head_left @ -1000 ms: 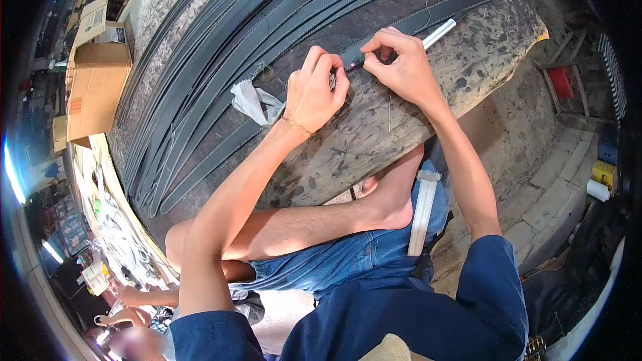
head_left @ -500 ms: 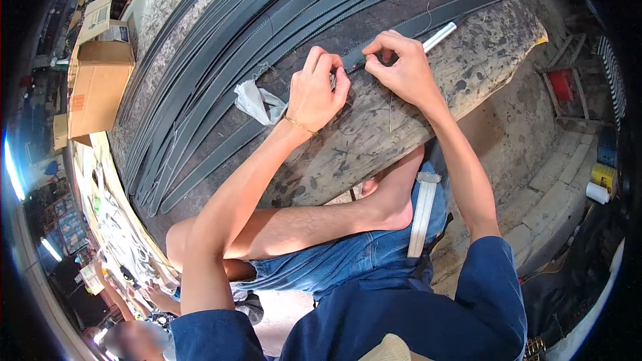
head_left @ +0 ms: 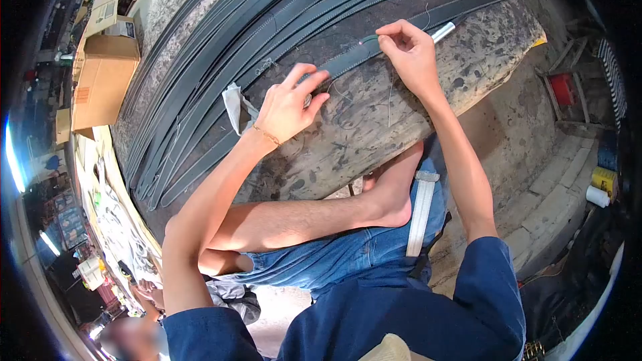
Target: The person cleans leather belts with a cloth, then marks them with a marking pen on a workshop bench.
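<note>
a long, dark-grey, leather-like strap (head_left: pixel 349 61) lies along the near side of the stained work surface (head_left: pixel 364 110). the left hand (head_left: pixel 289 105) is half open over it, gripping nothing visible; the right hand (head_left: pixel 411 57) pinches a thin greenish sliver (head_left: pixel 370 39). the strap looks light, bendy, easiest held by its edges.

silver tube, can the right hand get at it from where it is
Probably yes: the silver tube lies close beside the right hand, with nothing visible blocking its far end, though the fingers seem to pinch something small that might need setting down.
</note>
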### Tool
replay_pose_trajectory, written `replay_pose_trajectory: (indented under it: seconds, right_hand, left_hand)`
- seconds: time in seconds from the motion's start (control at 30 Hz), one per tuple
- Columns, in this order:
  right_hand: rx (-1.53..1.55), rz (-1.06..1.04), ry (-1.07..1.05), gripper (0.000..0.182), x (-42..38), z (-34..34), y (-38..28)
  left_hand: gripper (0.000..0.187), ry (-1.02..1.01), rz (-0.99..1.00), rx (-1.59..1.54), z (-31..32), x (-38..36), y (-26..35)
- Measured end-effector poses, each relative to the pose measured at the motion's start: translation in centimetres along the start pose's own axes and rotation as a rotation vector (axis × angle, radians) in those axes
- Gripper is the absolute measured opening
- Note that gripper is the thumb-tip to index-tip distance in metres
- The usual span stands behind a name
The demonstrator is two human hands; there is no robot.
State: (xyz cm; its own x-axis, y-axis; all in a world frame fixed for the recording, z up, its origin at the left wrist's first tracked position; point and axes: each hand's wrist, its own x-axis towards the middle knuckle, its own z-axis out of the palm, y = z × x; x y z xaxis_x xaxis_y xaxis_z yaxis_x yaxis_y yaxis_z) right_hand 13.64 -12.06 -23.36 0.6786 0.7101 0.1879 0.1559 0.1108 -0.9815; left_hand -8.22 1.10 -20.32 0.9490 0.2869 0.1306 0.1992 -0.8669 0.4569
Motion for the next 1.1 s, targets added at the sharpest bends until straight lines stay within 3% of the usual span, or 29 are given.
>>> replay_pose_trajectory:
  seconds: [0.03,0.33,0.43,0.5,0.6,0.7,0.87,1.1]
  right_hand:
    - [-0.003,-0.005,-0.003,0.010,0.0,0.0,-0.1]
    - [0.045,0.010,-0.069,0.008,-0.4,0.2,-0.4]
    - [0.082,-0.041,-0.025,0.010,-0.5,0.3,-0.7]
    - [0.072,-0.027,0.122,0.011,-0.7,0.4,-0.8]
    - [-0.022,-0.057,0.211,0.010,-0.5,0.5,-0.3]
    - [-0.074,-0.071,0.202,0.010,-0.5,0.6,-0.4]
    - [-0.077,-0.048,0.136,0.012,-0.2,0.8,0.0]
    - [-0.143,0.030,0.077,0.013,0.8,0.9,0.0]
  left_hand:
    - [0.027,0.149,0.014,0.008,0.3,0.0,-0.3]
    - [0.018,0.148,0.014,0.031,1.0,0.2,0.7]
    - [0.013,0.083,0.044,-0.043,0.6,0.1,0.4]
    - [0.012,0.047,0.068,-0.108,0.3,0.8,0.5]
    - [0.019,0.261,-0.042,-0.080,1.2,3.9,0.2]
    - [0.021,0.132,-0.146,-0.072,1.3,6.5,0.1]
    - [0.010,0.297,-0.074,-0.086,2.8,6.7,-0.2]
    - [0.008,0.338,-0.093,-0.044,3.4,6.5,-0.3]
